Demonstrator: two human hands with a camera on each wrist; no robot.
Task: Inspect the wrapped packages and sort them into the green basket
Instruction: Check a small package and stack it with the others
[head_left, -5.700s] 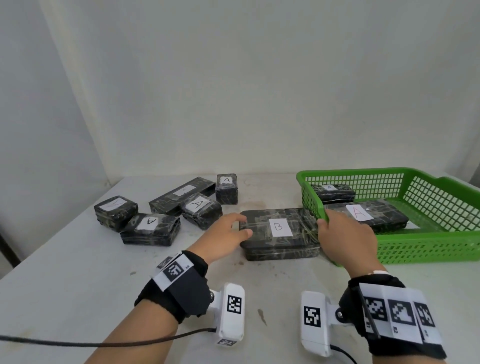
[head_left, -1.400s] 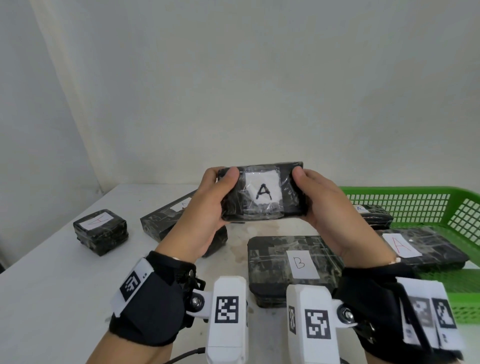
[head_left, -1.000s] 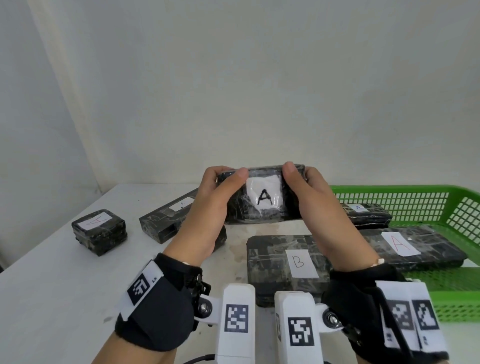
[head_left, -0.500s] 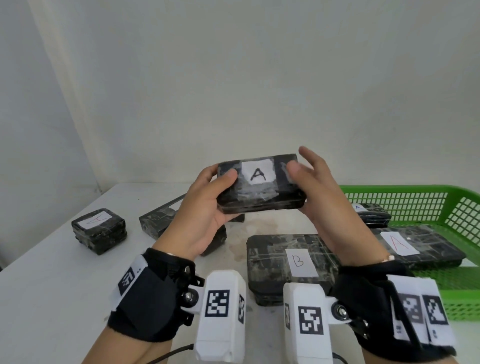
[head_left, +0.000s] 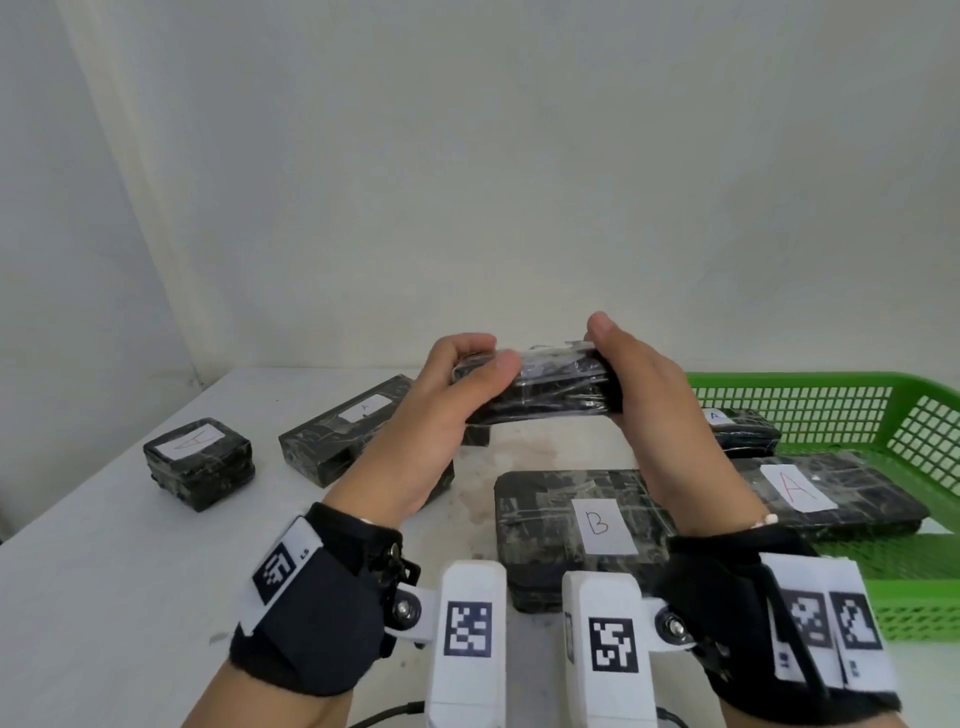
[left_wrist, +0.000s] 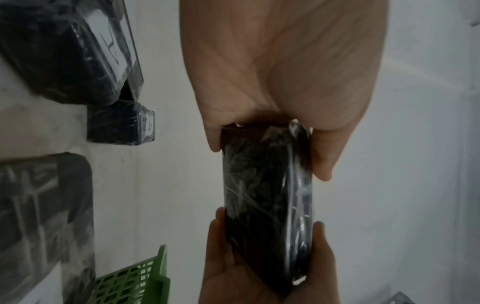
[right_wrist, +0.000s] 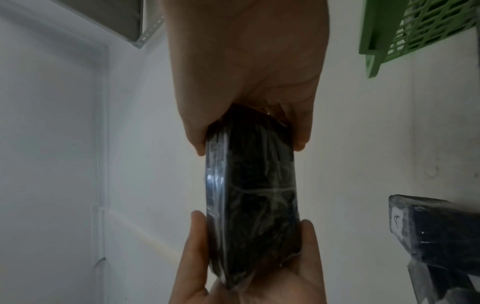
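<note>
A black film-wrapped package (head_left: 540, 389) is held up over the table by its two short ends. My left hand (head_left: 480, 361) grips the left end and my right hand (head_left: 621, 364) grips the right end. Its long dark side faces me and no label shows. The left wrist view shows the package (left_wrist: 267, 195) between thumb and fingers; the right wrist view shows the same package (right_wrist: 252, 195). The green basket (head_left: 810, 382) stands at the right with a small A package (head_left: 748, 428) and a long A package (head_left: 841, 493) inside.
On the white table lie a flat B package (head_left: 566, 525) just below my hands, a long A package (head_left: 337, 434) and a small block package (head_left: 200, 462) to the left. Another package is partly hidden under my left hand. A wall stands close behind.
The held package has been rolled so its A label, which faced me before, has turned out of sight. Both hands have kept their grip on its ends.
</note>
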